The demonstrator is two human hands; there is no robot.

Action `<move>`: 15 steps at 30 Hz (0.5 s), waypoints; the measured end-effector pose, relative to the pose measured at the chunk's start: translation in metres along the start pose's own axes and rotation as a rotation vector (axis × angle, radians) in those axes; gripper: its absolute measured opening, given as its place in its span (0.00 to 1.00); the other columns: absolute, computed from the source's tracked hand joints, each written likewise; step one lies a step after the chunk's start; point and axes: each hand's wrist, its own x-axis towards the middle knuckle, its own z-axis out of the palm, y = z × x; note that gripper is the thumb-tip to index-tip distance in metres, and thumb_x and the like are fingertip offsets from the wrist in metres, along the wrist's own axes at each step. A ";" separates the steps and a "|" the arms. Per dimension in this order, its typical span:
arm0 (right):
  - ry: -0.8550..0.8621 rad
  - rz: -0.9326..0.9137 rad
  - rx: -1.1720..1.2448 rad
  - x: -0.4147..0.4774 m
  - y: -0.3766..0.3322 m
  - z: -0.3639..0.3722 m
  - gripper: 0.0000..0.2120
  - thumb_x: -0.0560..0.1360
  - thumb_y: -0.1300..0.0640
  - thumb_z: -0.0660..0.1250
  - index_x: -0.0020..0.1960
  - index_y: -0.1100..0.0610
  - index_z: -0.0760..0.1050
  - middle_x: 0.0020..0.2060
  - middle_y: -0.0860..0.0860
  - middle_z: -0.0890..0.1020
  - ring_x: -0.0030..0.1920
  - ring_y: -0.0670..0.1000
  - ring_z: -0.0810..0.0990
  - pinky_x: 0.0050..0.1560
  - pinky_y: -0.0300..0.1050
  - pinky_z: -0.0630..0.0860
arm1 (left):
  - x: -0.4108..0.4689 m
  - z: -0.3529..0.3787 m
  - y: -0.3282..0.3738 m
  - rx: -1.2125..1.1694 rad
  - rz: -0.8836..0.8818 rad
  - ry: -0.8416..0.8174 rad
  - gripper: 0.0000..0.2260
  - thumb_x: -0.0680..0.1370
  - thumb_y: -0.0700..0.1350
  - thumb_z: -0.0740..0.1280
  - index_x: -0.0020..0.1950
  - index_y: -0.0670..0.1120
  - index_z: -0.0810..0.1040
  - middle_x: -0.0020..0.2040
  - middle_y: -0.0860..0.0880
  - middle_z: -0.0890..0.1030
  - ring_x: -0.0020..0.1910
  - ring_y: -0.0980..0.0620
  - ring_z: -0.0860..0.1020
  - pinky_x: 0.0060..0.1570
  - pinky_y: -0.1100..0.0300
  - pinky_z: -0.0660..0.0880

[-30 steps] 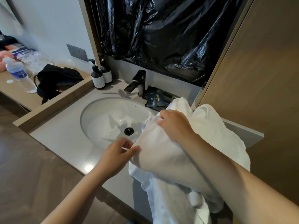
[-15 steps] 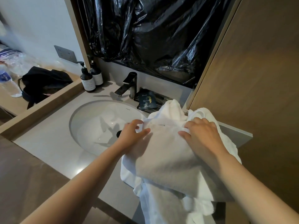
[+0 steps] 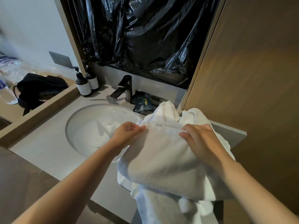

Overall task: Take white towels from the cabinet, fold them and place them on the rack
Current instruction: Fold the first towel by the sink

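A white towel [image 3: 161, 160] lies doubled over on the grey counter [image 3: 42, 152] to the right of the sink, and part of it hangs over the counter's front edge. My left hand [image 3: 127, 133] pinches the towel's far left corner at the seam. My right hand [image 3: 199, 136] grips the far right corner of the same edge, fingers curled over the fabric. More white towel fabric [image 3: 168, 109] is bunched behind the folded part, against the wooden panel. No cabinet or rack shows in this view.
The white sink basin [image 3: 90, 131] sits left of the towel, with a dark faucet [image 3: 123, 88] behind it. Two dark pump bottles [image 3: 84, 84] stand at the back left. A dark packet [image 3: 143, 102] lies by the faucet. Black plastic sheeting [image 3: 142, 34] covers the mirror. A wooden panel [image 3: 252, 75] rises on the right.
My left hand moved from the towel's near left side up to its far left corner. My right hand shifted right along the far edge to the other corner, and both pinch it.
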 end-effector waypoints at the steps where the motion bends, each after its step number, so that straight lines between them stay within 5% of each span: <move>1: 0.055 -0.022 0.018 0.002 0.000 -0.004 0.15 0.82 0.50 0.58 0.42 0.58 0.74 0.35 0.49 0.79 0.37 0.56 0.73 0.43 0.46 0.60 | 0.001 -0.001 0.002 -0.041 -0.023 -0.012 0.19 0.76 0.56 0.69 0.53 0.40 0.77 0.38 0.48 0.76 0.31 0.53 0.71 0.31 0.65 0.69; 6: 0.039 -0.024 -0.018 0.021 0.002 -0.001 0.16 0.82 0.48 0.55 0.41 0.57 0.71 0.36 0.50 0.78 0.37 0.58 0.73 0.40 0.49 0.63 | 0.003 -0.004 0.008 -0.160 -0.215 -0.268 0.22 0.76 0.64 0.62 0.58 0.48 0.79 0.51 0.48 0.82 0.50 0.49 0.79 0.52 0.57 0.77; 8: -0.020 0.015 -0.063 0.024 0.007 0.011 0.16 0.82 0.49 0.57 0.40 0.57 0.69 0.35 0.50 0.77 0.36 0.59 0.71 0.38 0.49 0.59 | 0.004 -0.001 0.008 -0.193 -0.231 -0.284 0.16 0.78 0.62 0.63 0.51 0.52 0.80 0.47 0.53 0.80 0.44 0.54 0.77 0.46 0.60 0.74; 12: 0.012 0.012 -0.041 0.021 0.011 0.018 0.13 0.81 0.50 0.59 0.40 0.54 0.67 0.37 0.48 0.75 0.35 0.54 0.67 0.39 0.47 0.59 | 0.013 0.007 0.000 -0.157 -0.162 -0.074 0.13 0.79 0.51 0.66 0.43 0.42 0.79 0.42 0.43 0.80 0.43 0.45 0.78 0.47 0.55 0.74; 15: 0.010 -0.007 -0.067 0.018 0.015 0.016 0.13 0.81 0.49 0.59 0.42 0.55 0.69 0.37 0.49 0.78 0.37 0.57 0.75 0.39 0.47 0.61 | 0.015 0.010 -0.002 -0.170 -0.197 0.042 0.10 0.77 0.47 0.68 0.43 0.41 0.82 0.44 0.40 0.84 0.47 0.41 0.81 0.55 0.47 0.77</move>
